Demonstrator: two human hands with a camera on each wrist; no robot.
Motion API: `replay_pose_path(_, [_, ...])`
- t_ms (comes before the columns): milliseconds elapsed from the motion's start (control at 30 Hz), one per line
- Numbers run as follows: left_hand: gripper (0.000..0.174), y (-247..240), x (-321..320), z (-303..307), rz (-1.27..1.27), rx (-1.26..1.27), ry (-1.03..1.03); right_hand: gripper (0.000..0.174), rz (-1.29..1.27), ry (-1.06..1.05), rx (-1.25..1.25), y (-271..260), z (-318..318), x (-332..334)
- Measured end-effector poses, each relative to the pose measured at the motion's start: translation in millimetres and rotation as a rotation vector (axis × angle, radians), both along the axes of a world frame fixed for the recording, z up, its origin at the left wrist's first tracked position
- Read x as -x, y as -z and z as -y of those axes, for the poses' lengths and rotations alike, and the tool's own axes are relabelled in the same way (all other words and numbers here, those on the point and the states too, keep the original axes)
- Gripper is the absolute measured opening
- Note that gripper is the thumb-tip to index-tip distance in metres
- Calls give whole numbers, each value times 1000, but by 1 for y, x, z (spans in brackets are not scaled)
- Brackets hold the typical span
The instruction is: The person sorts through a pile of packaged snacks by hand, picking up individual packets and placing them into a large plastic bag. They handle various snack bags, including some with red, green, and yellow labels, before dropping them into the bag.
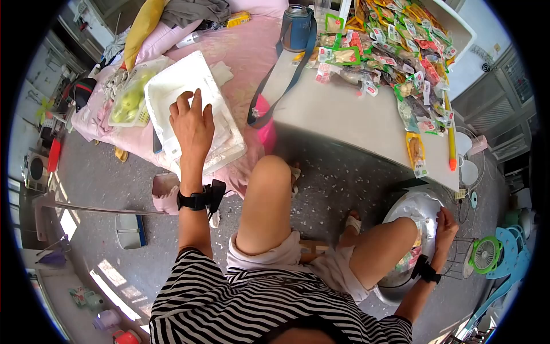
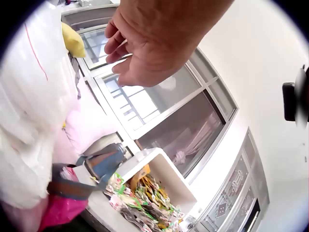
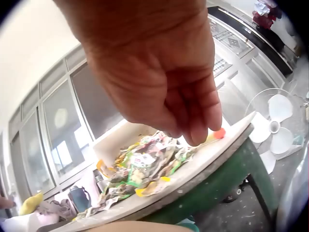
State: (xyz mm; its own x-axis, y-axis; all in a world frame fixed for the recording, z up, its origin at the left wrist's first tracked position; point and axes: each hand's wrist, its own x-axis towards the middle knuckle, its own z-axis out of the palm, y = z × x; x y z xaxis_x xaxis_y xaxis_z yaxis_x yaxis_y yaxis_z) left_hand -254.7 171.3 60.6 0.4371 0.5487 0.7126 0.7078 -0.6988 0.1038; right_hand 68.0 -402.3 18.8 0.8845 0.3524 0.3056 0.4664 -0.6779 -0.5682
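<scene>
Knee [image 1: 268, 172] nearest; I'd press evenly: left hand [image 1: 192, 123] lies flat on the far-left white tray [image 1: 172, 86] (right hand [image 1: 446, 222] loosely curled, empty, beside basin [image 1: 415, 207]).

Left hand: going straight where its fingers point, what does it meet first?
Likely the white tray: the left hand is already over it, fingers aimed at its far rim. Whether it touches yet is unclear.

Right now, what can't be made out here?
Head view: contents of the metal basin, mostly hidden by the right leg.
Head and right wrist views: whether the right hand pinches anything; fingertips bunched, small.
Left wrist view: where the left hand meets the white foam tray; cut off.
Print on the snack packets: too small.
</scene>
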Motion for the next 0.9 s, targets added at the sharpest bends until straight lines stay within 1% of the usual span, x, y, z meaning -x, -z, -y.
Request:
replay_pose_path(33, [39, 9, 20, -15, -107, 46, -110, 17, -5, -38, -56, -18, -24, 4])
replay_pose_path(67, [38, 15, 36, -25, -224, 159, -154, 16, -8, -74, -111, -34, -47, 10])
replay_pose_path(100, [28, 23, 50, -34, -265, 279, -120, 16, 6, -147, -132, -53, -70, 18])
replay_pose_path(167, [18, 28, 64, -36, -252, 436, -44, 15, 37, -288, -177, -84, -114, 35])
replay_pose_path(267, [14, 37, 67, -28, -180, 279, -59, 15, 11, -466, -248, -106, -164, 58])
replay_pose_path(333, [12, 41, 63, -25, -133, 250, -94, 15, 23, -588, -257, -109, -191, 71])
replay_pose_path(367, [12, 43, 59, -23, -110, 235, -110, 15, 29, -648, -263, -110, -201, 77])
replay_pose_path(467, [10, 48, 47, -17, 116, 279, -7, 16, -12, -754, -257, -96, -223, 84])
replay_pose_path(567, [11, 45, 44, -3, -61, 134, -23, 15, -138, -762, -286, -76, -230, 86])
replay_pose_path(600, [12, 44, 43, -1, -111, 127, -53, 15, -148, -791, -301, -74, -231, 86])
replay_pose_path(733, [13, 32, 35, 10, -61, 67, -66, 15, -305, -821, -326, -56, -233, 80])
replay_pose_path(767, [15, 27, 32, 12, -71, 78, -62, 14, -357, -819, -319, -53, -234, 78])
replay_pose_path(900, [11, 21, 10, 14, -65, 95, -66, 16, -499, -837, -356, -37, -242, 71])
